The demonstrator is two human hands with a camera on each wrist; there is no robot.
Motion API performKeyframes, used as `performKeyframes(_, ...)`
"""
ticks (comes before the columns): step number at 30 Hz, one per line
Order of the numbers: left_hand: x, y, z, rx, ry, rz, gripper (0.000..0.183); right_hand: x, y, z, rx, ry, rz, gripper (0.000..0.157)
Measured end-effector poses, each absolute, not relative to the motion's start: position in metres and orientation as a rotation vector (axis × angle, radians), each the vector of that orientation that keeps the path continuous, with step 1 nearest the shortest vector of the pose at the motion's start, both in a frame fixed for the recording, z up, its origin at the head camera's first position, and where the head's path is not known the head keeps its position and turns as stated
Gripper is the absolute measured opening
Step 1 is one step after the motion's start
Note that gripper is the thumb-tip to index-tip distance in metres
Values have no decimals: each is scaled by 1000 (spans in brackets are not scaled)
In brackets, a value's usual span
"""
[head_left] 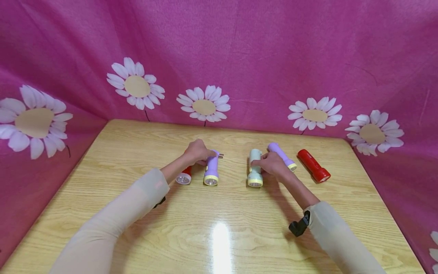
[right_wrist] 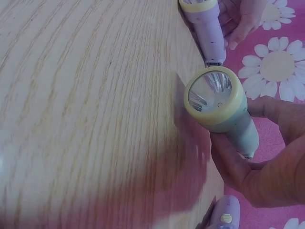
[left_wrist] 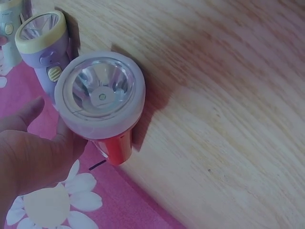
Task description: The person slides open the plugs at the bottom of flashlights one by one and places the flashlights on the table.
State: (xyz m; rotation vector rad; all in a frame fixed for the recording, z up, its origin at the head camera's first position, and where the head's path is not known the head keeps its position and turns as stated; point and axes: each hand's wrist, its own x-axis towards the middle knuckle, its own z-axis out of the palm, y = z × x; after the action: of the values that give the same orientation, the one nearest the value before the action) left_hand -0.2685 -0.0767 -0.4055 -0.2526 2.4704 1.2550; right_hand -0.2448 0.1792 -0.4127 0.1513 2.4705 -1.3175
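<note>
My left hand (head_left: 198, 151) is between a red flashlight with a white head (head_left: 183, 179) and a purple flashlight with a yellow rim (head_left: 212, 167). In the left wrist view its thumb is spread from the fingers, and part of the fingers is hidden behind the red flashlight. Two metal prongs (head_left: 221, 155) stick out near the purple one's tail. With thumb and fingers on either side, my right hand (right_wrist: 271, 157) grips a pale green flashlight (right_wrist: 240, 129), whose yellow-rimmed lens faces the wrist camera.
Right of the green flashlight lies another purple flashlight (head_left: 282, 155), partly behind my right hand. Farther right is an all-red flashlight (head_left: 313, 166). The wooden table (head_left: 171, 236) meets a pink daisy-printed cloth (head_left: 256, 76) at its back and sides.
</note>
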Motion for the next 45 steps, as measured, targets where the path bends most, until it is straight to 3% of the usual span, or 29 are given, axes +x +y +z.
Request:
performKeyframes(12, -268, -83, -396, -143, 2549, 1322, 26, -244, 179, -409, 157, 2443, -1432, 31)
performKeyframes(25, -270, -86, -387, -117, 2467, 1469, 51, -245, 179, -399, 127, 2501, -1401, 37)
performKeyframes(36, -270, -82, -380, -57, 2524, 1485, 51, -245, 177, -387, 121, 2560, -1353, 50)
performKeyframes(45, -268, -79, -371, -31, 2548, 1515, 46, -246, 172, -377, 120, 2554, -1376, 51)
